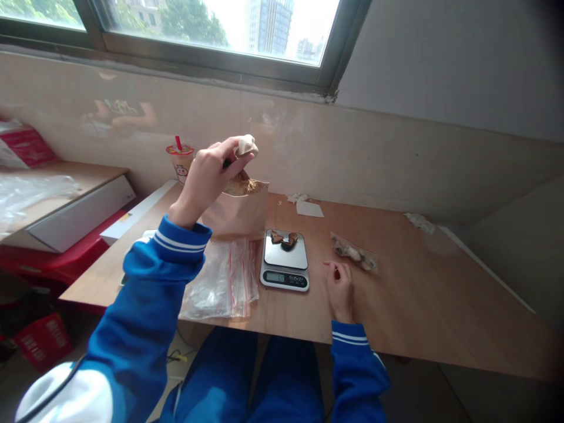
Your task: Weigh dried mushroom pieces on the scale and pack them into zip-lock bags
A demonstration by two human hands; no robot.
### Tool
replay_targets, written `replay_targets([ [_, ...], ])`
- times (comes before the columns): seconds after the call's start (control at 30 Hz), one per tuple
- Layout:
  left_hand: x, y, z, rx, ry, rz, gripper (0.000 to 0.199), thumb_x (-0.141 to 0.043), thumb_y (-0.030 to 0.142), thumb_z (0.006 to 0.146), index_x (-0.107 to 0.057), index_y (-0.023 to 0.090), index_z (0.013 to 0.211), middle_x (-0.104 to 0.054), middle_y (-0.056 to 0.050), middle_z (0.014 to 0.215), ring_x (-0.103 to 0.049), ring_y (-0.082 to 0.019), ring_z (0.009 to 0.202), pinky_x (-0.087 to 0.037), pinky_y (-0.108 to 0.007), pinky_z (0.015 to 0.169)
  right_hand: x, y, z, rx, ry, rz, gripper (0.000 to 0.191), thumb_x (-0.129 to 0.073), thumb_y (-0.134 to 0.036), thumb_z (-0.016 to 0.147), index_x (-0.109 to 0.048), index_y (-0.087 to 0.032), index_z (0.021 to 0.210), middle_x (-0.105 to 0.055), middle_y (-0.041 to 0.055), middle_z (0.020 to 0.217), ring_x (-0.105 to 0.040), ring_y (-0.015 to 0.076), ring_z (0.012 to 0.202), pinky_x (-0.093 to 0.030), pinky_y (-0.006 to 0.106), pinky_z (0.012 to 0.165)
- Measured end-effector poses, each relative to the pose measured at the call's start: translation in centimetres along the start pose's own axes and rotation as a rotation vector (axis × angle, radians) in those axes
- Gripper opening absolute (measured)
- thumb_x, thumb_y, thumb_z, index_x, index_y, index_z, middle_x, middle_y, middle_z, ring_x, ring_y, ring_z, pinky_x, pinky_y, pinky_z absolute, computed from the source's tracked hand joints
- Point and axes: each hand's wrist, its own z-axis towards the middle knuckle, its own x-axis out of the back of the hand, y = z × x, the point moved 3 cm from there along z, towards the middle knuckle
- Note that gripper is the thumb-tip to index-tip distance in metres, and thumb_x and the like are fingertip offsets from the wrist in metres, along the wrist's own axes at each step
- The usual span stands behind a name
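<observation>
Head camera view of a person seated at a plywood worktop [396,294] beneath a window [220,29], both arms in blue sleeves with white stripes. At upper centre, the left hand [207,179] is raised, its grip closed on a pale dried lump [246,145] pinched between fingers and thumb, just above the open mouth of a kraft paper bag [235,214] that stands upright with brown pieces [243,185] showing at its top. Lower right of centre, the right hand [339,289] rests on the worktop, its grip loosely curled; whether it holds anything cannot be told. It lies near a small plastic bag [355,254] of pale pieces, to the upper right, and just beside a digital kitchen scale [284,269] carrying dark brown pieces [282,238] on its steel platform; the display reading is too small to read. A flat, red-striped zip bag [220,282] lies left of the scale, in front of the paper bag. A slip of white paper [309,208] lies beyond the scale, and a lidded drink cup [180,163] with a red straw stands against the wall at upper left.
</observation>
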Motion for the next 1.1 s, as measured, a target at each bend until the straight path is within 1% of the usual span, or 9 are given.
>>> replay_targets([
  [0.1,-1.6,2.1,-2.6,0.109,0.082,-0.238,0.033,-0.054,0.041,0.09,-0.064,0.017,0.109,-0.063,-0.001,0.074,-0.058,-0.012,0.069,-0.045,-0.023,0.062,-0.5,-4.9,-1.3,-0.013,0.035,0.18,0.04,-0.041,-0.05,0.092,-0.068,-0.02,0.09,-0.06,0.0089,0.09,-0.056,0.0223,0.087,-0.047,0.037,0.08],
  [0.17,-4.2,3.1,-4.9,0.191,0.007,-0.4,0.032,-0.058,0.043,0.087,-0.066,0.018,0.106,-0.063,0.0,0.075,-0.057,-0.012,0.067,-0.044,-0.023,0.06,-1.8,-8.6,-2.5,-0.107,-0.032,0.456,0.039,-0.039,-0.049,0.094,-0.064,-0.022,0.107,-0.06,0.009,0.106,-0.059,0.021,0.092,-0.049,0.036,0.083],
  [0.23,-7.1,3.7,-7.5,0.285,-0.09,-0.555,0.032,-0.057,0.045,0.087,-0.067,0.018,0.1,-0.065,-0.001,0.078,-0.058,-0.013,0.068,-0.045,-0.023,0.06,-3.8,-12.0,-3.6,-0.245,-0.173,0.753,0.043,-0.037,-0.05,0.095,-0.052,-0.026,0.128,-0.058,0.0078,0.12,-0.061,0.0208,0.099,-0.051,0.037,0.084],
  [0.33,-10.7,3.7,-11.0,0.495,-0.156,-0.735,0.035,-0.057,0.049,0.086,-0.067,0.017,0.094,-0.068,-0.003,0.079,-0.061,-0.017,0.069,-0.047,-0.025,0.06,-6.2,-15.0,-4.5,-0.351,-0.247,1.066,0.05,-0.042,-0.052,0.093,-0.04,-0.034,0.139,-0.049,0.0034,0.139,-0.054,0.0221,0.12,-0.05,0.038,0.093],
  [0.5,-13.2,3.2,-13.7,0.673,-0.113,-0.747,0.037,-0.056,0.052,0.085,-0.065,0.018,0.095,-0.07,-0.005,0.083,-0.065,-0.019,0.075,-0.048,-0.026,0.064,-8.0,-14.8,-4.9,-0.486,-0.211,1.198,0.054,-0.044,-0.052,0.09,-0.04,-0.032,0.14,-0.056,0.0033,0.134,-0.056,0.0202,0.119,-0.05,0.035,0.094],
  [0.6,-13.7,3.2,-13.9,0.674,-0.114,-0.718,0.036,-0.057,0.053,0.085,-0.064,0.019,0.092,-0.068,-0.003,0.079,-0.063,-0.017,0.071,-0.046,-0.025,0.062,-8.0,-14.1,-4.9,-0.512,-0.204,1.187,0.052,-0.042,-0.054,0.09,-0.046,-0.03,0.136,-0.056,0.0031,0.135,-0.056,0.02,0.12,-0.05,0.034,0.094],
  [0.77,-14.6,2.8,-14.2,0.669,-0.1,-0.662,0.035,-0.053,0.054,0.087,-0.059,0.02,0.091,-0.064,-0.001,0.075,-0.061,-0.016,0.069,-0.045,-0.025,0.064,-7.7,-13.1,-4.4,-0.526,-0.17,1.101,0.042,-0.057,-0.05,0.086,-0.056,-0.026,0.12,-0.063,0.0044,0.126,-0.06,0.0213,0.115,-0.05,0.034,0.092],
  [0.97,-15.7,1.9,-14.9,0.679,0.071,-0.587,0.036,-0.054,0.052,0.088,-0.06,0.02,0.102,-0.062,-0.007,0.102,-0.062,-0.018,0.09,-0.049,-0.027,0.079,-7.8,-11.7,-3.9,-0.548,-0.126,1.027,0.039,-0.067,-0.051,0.078,-0.061,-0.021,0.103,-0.069,0.0058,0.107,-0.065,0.0219,0.1,-0.051,0.035,0.086],
  [1.1,-16.2,1.2,-15.4,0.791,0.116,-0.687,0.044,-0.047,0.059,0.088,-0.057,0.02,0.107,-0.065,-0.006,0.092,-0.063,-0.016,0.078,-0.05,-0.024,0.066,-7.6,-11.1,-3.6,-0.55,-0.095,0.98,0.038,-0.069,-0.052,0.075,-0.062,-0.02,0.095,-0.069,0.0053,0.097,-0.065,0.0209,0.089,-0.053,0.033,0.076],
])
